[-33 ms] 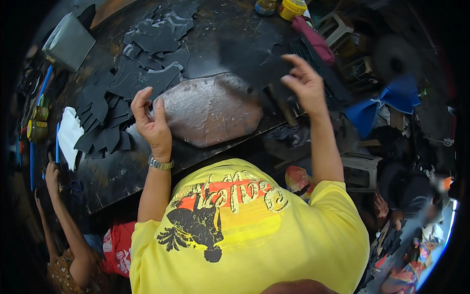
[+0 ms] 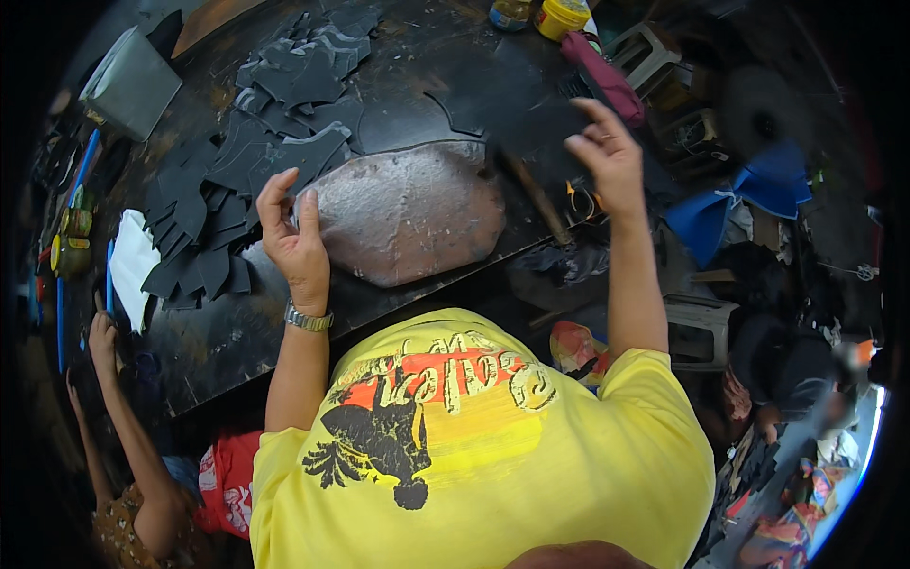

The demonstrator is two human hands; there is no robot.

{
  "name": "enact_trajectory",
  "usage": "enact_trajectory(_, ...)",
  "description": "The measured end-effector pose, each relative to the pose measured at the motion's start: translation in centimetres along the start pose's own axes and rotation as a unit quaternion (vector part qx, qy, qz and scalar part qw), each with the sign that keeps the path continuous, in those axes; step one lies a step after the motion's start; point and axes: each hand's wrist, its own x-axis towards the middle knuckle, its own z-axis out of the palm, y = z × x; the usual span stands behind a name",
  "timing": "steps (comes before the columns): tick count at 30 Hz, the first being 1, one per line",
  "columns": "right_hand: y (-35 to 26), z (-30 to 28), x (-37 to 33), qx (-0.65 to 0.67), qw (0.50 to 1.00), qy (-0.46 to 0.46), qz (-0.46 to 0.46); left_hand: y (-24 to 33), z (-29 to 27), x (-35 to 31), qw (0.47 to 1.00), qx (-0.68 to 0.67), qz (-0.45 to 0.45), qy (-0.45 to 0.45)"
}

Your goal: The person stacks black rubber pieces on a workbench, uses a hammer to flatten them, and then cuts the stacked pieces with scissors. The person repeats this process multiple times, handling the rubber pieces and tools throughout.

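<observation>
Toward the left edge of a worn, brownish octagonal slab [image 2: 408, 213], my left hand [image 2: 296, 232] is raised with thumb and fingers apart, holding nothing. My right hand [image 2: 611, 161] hovers to the right of the slab, fingers loosely curved and spread, with nothing seen between them. A thin black cut piece [image 2: 464, 109] lies just beyond the slab, its curved edge showing; the rest blends into the dark table. Left of the slab, many black cut pieces [image 2: 213, 204] are spread in overlapping piles, some with grey edges.
A wooden-handled tool [image 2: 538, 201] and a small orange-handled tool [image 2: 573, 201] lie near the dark table's [image 2: 223, 356] front edge. White paper [image 2: 135, 270] sits at left. A yellow tub [image 2: 563, 19] and a maroon roll [image 2: 604, 78] are at back right. Another person's arm [image 2: 128, 408] is at lower left.
The blurred black piece between the slab and my right hand is gone from there; a piece's edge shows beyond the slab. My right hand has moved slightly right. My left hand is almost still.
</observation>
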Motion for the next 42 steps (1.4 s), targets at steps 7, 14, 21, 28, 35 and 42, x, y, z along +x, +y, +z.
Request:
enact_trajectory(7,3.1,-12.1,3.9,-0.006,0.990,0.143,0.004,0.2,1.0,-0.7,0.981,0.105,0.026,-0.159)
enact_trajectory(14,7.3,-15.5,5.2,-0.300,0.944,0.137,0.018,0.8,2.0,-0.2,0.975,0.098,0.027,-0.198)
enact_trajectory(21,7.6,-15.3,5.6,-0.375,0.916,0.126,0.062,1.2,1.7,0.0,0.967,0.117,-0.001,-0.228)
enact_trajectory(28,6.6,-14.0,5.1,-0.400,0.902,0.148,0.066,1.6,2.2,0.0,0.958,0.130,-0.007,-0.255)
enact_trajectory(35,7.8,-11.6,4.5,-0.559,0.812,0.167,0.000,1.7,2.3,-0.1,0.955,0.153,0.005,-0.255)
enact_trajectory(42,10.9,-10.7,3.9,-0.585,0.789,0.188,-0.005,1.1,2.2,-0.4,0.957,0.151,0.014,-0.248)
